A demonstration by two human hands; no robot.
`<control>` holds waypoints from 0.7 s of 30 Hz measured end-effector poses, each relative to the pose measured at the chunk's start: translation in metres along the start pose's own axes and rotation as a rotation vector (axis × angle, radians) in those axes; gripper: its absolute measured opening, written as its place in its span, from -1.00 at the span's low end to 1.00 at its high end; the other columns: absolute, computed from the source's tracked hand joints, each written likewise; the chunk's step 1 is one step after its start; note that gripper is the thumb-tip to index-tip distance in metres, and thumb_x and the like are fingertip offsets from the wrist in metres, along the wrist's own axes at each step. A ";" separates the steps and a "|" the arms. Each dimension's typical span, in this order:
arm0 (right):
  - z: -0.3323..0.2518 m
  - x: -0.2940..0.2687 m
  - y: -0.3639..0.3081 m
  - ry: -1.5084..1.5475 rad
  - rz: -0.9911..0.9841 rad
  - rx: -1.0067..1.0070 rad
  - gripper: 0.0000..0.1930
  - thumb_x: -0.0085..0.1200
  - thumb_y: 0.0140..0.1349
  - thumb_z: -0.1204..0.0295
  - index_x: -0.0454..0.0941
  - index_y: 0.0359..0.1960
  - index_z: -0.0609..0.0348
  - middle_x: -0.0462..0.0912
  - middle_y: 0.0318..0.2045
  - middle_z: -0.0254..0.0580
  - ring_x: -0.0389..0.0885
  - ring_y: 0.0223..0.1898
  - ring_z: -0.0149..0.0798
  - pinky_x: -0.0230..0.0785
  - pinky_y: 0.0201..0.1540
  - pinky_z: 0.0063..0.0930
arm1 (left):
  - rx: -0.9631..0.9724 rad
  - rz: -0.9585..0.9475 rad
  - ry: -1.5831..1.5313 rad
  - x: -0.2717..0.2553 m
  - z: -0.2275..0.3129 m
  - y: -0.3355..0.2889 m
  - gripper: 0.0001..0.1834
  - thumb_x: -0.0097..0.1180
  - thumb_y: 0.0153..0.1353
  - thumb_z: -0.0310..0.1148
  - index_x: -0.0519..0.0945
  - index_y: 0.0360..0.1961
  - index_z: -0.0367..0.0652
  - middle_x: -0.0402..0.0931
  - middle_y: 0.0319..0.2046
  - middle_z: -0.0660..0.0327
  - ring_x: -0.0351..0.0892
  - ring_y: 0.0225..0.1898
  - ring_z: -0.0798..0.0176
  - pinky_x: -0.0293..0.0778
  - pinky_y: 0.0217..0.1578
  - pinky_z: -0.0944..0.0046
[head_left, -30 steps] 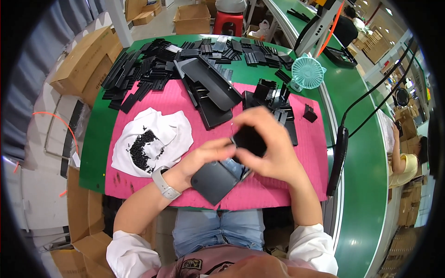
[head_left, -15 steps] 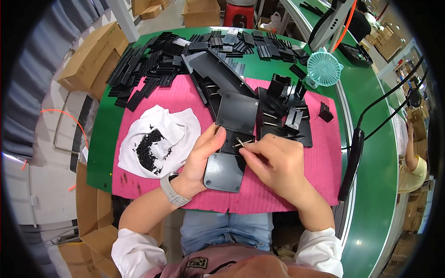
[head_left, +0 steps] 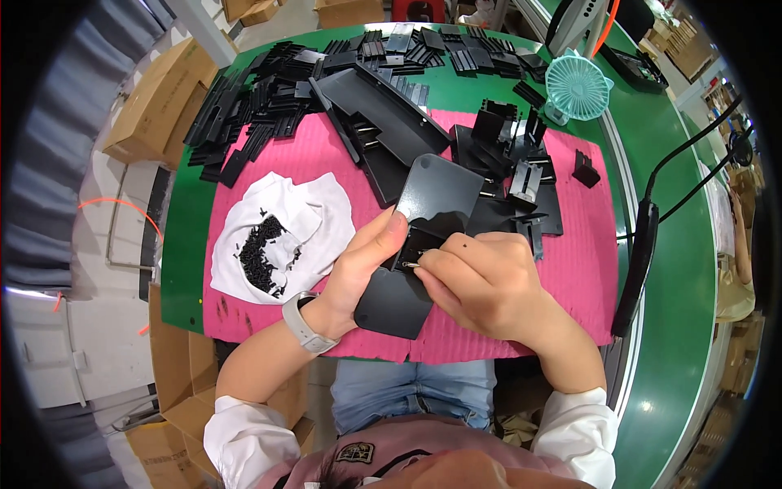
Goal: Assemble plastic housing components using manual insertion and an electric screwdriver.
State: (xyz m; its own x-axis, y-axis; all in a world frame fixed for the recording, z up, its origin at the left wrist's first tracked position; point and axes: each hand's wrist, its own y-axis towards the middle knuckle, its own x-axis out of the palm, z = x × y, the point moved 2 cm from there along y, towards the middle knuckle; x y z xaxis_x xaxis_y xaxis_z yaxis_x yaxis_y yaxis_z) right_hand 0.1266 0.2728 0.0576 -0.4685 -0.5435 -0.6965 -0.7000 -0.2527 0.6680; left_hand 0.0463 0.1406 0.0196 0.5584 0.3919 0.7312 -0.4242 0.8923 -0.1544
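Above the pink corrugated mat, the person's left hand clamps the black two-plated bracket, apparently steadying it while the right hand pinches a slim silver metal pin at its middle.

Factory assembly workshop, green workbench, piled black parts, cardboard boxes

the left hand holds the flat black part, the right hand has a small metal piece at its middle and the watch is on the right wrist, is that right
Not quite: the head view shows the watch on the left wrist, not the right. The left hand does hold the flat black part, and the right hand has a small metal piece at its middle.
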 end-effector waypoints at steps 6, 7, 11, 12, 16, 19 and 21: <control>-0.002 -0.004 0.000 0.004 -0.122 0.022 -0.82 0.25 -0.18 0.60 0.49 -0.51 0.23 0.36 -0.63 -0.30 0.37 -0.74 -0.27 0.23 -0.71 -0.45 | 0.013 0.006 0.100 0.006 0.001 0.000 -0.52 -0.21 0.41 -0.15 0.26 0.21 -0.25 0.42 0.00 0.21 0.41 0.00 0.40 0.35 -0.01 0.40; -0.002 -0.004 -0.001 0.006 -0.120 0.026 -0.82 0.25 -0.18 0.60 0.49 -0.51 0.23 0.36 -0.63 -0.30 0.37 -0.74 -0.27 0.23 -0.71 -0.45 | 0.031 0.011 0.152 0.006 0.001 0.000 -0.51 -0.20 0.40 -0.15 0.26 0.21 -0.26 0.42 0.01 0.22 0.40 0.01 0.40 0.34 0.00 0.40; -0.003 -0.002 -0.002 0.032 -0.122 0.065 -0.82 0.25 -0.20 0.60 0.46 -0.56 0.21 0.35 -0.64 -0.29 0.39 -0.73 -0.23 0.24 -0.71 -0.41 | 0.036 0.030 0.205 0.008 -0.002 0.003 -0.50 -0.17 0.39 -0.13 0.29 0.19 -0.27 0.42 0.00 0.22 0.40 0.00 0.40 0.33 -0.01 0.40; -0.003 -0.001 -0.002 0.038 -0.135 0.082 -0.82 0.24 -0.20 0.60 0.46 -0.57 0.21 0.36 -0.64 -0.28 0.40 -0.73 -0.21 0.24 -0.71 -0.40 | 0.049 0.053 0.238 0.010 -0.001 0.003 -0.50 -0.16 0.39 -0.12 0.30 0.18 -0.27 0.43 -0.01 0.22 0.41 -0.01 0.40 0.34 -0.02 0.41; 0.002 -0.001 -0.003 0.049 -0.159 0.108 -0.82 0.23 -0.20 0.60 0.46 -0.57 0.20 0.40 -0.64 -0.27 0.43 -0.70 -0.19 0.26 -0.69 -0.38 | 0.050 0.056 0.296 0.006 -0.002 0.003 -0.53 -0.17 0.39 -0.13 0.32 0.15 -0.26 0.45 -0.05 0.22 0.44 -0.07 0.42 0.37 -0.06 0.42; 0.008 -0.002 -0.001 0.126 -0.135 0.137 -0.84 0.24 -0.17 0.58 0.48 -0.56 0.19 0.44 -0.63 -0.27 0.47 -0.67 -0.19 0.27 -0.68 -0.38 | 0.035 0.102 0.181 0.006 -0.002 0.003 -0.55 -0.20 0.40 -0.13 0.32 0.14 -0.24 0.47 -0.08 0.21 0.49 -0.13 0.42 0.42 -0.12 0.43; 0.011 -0.005 -0.001 0.127 -0.143 0.203 -0.86 0.27 -0.14 0.54 0.52 -0.55 0.18 0.46 -0.62 -0.28 0.49 -0.65 -0.19 0.28 -0.67 -0.39 | 0.034 0.058 0.100 0.004 -0.003 0.003 -0.56 -0.22 0.41 -0.13 0.32 0.13 -0.23 0.48 -0.10 0.20 0.51 -0.16 0.41 0.45 -0.17 0.43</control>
State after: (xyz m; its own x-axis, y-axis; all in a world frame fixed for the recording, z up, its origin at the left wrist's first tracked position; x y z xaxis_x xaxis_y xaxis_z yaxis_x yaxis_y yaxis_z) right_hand 0.1238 0.2844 0.0582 -0.2944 -0.6132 -0.7330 -0.8540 -0.1755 0.4898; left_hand 0.0490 0.1455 0.0200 0.5997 0.4647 0.6515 -0.4810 0.8600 -0.1707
